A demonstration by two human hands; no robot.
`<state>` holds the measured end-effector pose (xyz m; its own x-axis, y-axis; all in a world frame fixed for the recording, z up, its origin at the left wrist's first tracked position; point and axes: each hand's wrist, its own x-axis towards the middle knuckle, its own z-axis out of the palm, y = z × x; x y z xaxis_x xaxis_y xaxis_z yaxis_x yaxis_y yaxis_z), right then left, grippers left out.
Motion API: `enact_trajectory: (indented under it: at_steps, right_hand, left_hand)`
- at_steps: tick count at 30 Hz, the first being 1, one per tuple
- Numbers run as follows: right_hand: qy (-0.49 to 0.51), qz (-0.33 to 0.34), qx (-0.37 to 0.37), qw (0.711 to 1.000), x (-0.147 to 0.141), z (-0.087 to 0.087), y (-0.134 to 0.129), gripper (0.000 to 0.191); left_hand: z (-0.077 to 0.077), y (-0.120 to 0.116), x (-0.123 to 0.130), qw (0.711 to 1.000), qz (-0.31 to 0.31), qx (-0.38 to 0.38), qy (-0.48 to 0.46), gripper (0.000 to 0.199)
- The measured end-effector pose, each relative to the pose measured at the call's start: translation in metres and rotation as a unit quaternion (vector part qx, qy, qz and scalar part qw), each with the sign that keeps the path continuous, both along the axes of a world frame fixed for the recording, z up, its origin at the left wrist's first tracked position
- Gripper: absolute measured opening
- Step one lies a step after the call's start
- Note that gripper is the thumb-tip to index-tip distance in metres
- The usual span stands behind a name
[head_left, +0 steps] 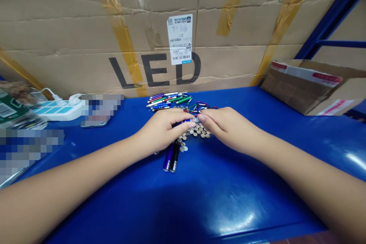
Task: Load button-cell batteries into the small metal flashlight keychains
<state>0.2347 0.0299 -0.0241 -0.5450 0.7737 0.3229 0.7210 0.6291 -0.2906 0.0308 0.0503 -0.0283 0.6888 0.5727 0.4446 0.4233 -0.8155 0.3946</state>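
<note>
My left hand (168, 127) is closed around a small blue metal tube (186, 121), whose end points to the right. My right hand (219, 124) pinches at that same end, fingertips touching the left ones. Just below the hands, many round button cells (197, 131) lie loose on the blue table (160, 206). Two finished-looking tubes, one purple (168, 159) and one black (174, 159), lie side by side nearer me. Behind the hands are a pile of coloured metal tubes (162, 101) and several carabiner clips (201, 105).
A large cardboard box (137, 26) marked LED stands along the back. An open carton (303, 87) is at the right. On the left are a power strip (60, 110), a phone-like item (101, 112), a blurred flat item (25, 152) and a green plastic package (17, 110).
</note>
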Motion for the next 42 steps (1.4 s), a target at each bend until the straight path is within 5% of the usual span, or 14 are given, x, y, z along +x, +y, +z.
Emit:
enact_trajectory:
  at_steps: [4,8,14,19,23,27,31,34,38,42]
  right_hand:
    - [0.118,0.003,-0.120,0.986,0.000,-0.001,0.002,0.045]
    - [0.208,0.005,-0.190,0.959,0.008,0.006,0.004,0.044]
    - [-0.002,0.011,-0.011,1.000,0.015,0.012,0.005,0.025]
    - [-0.102,-0.020,0.126,0.987,0.013,0.012,0.002,0.027]
    - [-0.130,0.002,0.134,0.982,0.012,0.014,-0.002,0.024]
    - [-0.110,0.047,0.058,0.991,0.010,0.011,-0.001,0.032]
    - [0.051,0.098,-0.096,0.989,0.009,0.005,0.002,0.041]
    - [0.174,0.076,-0.237,0.953,0.005,0.001,0.001,0.042]
    - [0.313,0.075,-0.386,0.865,-0.003,-0.001,-0.003,0.043]
    - [0.354,0.064,-0.397,0.844,-0.007,0.003,-0.006,0.044]
  left_hand:
    - [0.001,0.001,-0.001,0.988,0.029,0.144,0.042,0.026]
    - [0.002,0.004,-0.001,0.989,0.052,0.135,0.018,0.027]
    - [0.002,0.001,0.002,0.997,0.048,0.055,-0.013,0.025]
    - [0.010,-0.002,0.002,0.996,0.012,-0.086,-0.023,0.027]
    - [0.011,0.000,0.001,0.993,-0.003,-0.119,-0.009,0.025]
    - [0.003,0.004,-0.002,0.999,-0.025,-0.018,0.021,0.024]
    - [-0.002,0.002,-0.005,0.990,-0.003,0.125,0.063,0.030]
    - [-0.002,-0.004,-0.007,0.973,0.031,0.220,0.064,0.030]
    - [-0.001,-0.007,-0.008,0.943,0.061,0.324,0.055,0.025]
    - [0.001,-0.007,-0.005,0.962,0.053,0.264,0.032,0.027]
